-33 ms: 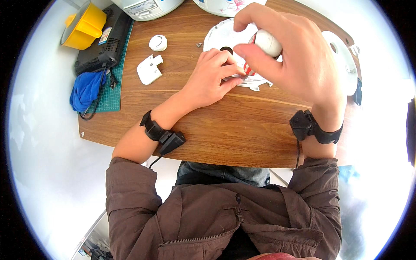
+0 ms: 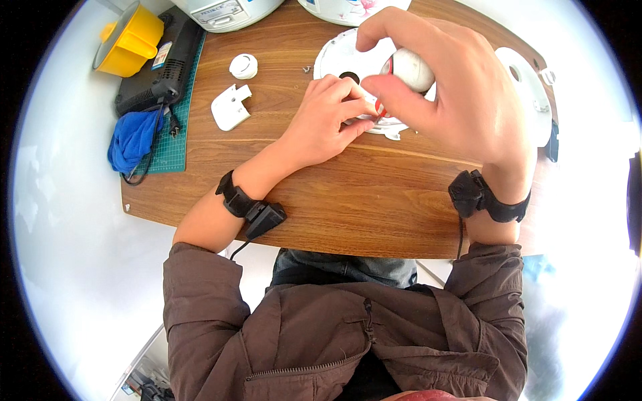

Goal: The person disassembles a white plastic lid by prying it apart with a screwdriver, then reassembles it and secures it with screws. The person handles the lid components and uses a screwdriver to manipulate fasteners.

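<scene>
A screwdriver (image 2: 412,69) with a white and red handle stands tilted over a round white plastic cover (image 2: 332,55). My right hand (image 2: 461,87) curls loosely round its handle, with thumb and index finger apart at the sides; the other fingers are hidden. Resting on the cover's near part, my left hand (image 2: 336,115) has its thumb and index finger closed beside the lower end of the screwdriver. What lies between those fingertips is too small to make out. A dark round hole (image 2: 348,77) shows in the cover next to the left knuckles.
Left of the cover lie a white cap (image 2: 243,66), a notched white plastic piece (image 2: 231,107) and a small screw (image 2: 307,69). Farther left are a yellow container (image 2: 137,43), a black device (image 2: 157,73), a blue cloth (image 2: 134,140) and a green mat (image 2: 175,155). Another white part (image 2: 528,100) lies right.
The screwdriver's handle has turned slightly within my right hand, and that hand has shifted a little. My left hand has stayed in place.
</scene>
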`<control>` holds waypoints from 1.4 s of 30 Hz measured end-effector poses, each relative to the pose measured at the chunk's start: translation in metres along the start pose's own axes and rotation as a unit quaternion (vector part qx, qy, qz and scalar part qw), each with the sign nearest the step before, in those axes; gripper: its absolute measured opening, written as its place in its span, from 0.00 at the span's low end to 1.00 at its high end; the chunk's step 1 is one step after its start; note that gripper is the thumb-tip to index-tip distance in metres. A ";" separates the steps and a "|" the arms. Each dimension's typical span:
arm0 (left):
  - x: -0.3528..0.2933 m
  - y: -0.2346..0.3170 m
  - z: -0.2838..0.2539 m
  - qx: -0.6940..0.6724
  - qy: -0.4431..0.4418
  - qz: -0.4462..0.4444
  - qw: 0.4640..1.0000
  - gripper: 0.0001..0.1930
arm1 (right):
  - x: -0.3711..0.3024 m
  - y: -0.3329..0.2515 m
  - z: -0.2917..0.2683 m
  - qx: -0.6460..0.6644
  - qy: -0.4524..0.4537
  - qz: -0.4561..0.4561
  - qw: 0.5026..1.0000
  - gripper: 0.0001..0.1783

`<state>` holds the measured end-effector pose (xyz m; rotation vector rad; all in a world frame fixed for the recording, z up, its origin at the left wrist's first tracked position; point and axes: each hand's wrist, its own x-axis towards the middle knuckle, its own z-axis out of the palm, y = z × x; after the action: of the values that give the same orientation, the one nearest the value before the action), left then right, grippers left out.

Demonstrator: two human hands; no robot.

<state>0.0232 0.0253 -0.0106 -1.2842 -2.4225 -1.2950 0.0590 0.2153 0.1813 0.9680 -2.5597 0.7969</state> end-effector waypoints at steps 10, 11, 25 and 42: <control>0.001 0.004 -0.004 0.034 0.010 0.026 0.999 0.07 | -0.009 0.022 0.006 0.048 0.022 -0.033 0.998 0.20; -0.001 0.004 -0.005 0.038 0.016 0.025 0.999 0.07 | -0.007 0.021 0.009 0.032 0.024 -0.032 0.999 0.20; -0.003 -0.002 0.000 0.024 -0.004 0.008 1.000 0.06 | -0.005 0.024 0.012 0.014 0.042 -0.046 0.998 0.19; 0.001 0.006 -0.006 0.045 0.006 0.029 0.999 0.08 | -0.009 0.022 -0.010 0.068 -0.082 -0.005 0.994 0.24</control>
<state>0.0254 0.0234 -0.0025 -1.3077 -2.3872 -1.1607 0.0516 0.2390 0.1767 1.1306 -2.6635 0.9341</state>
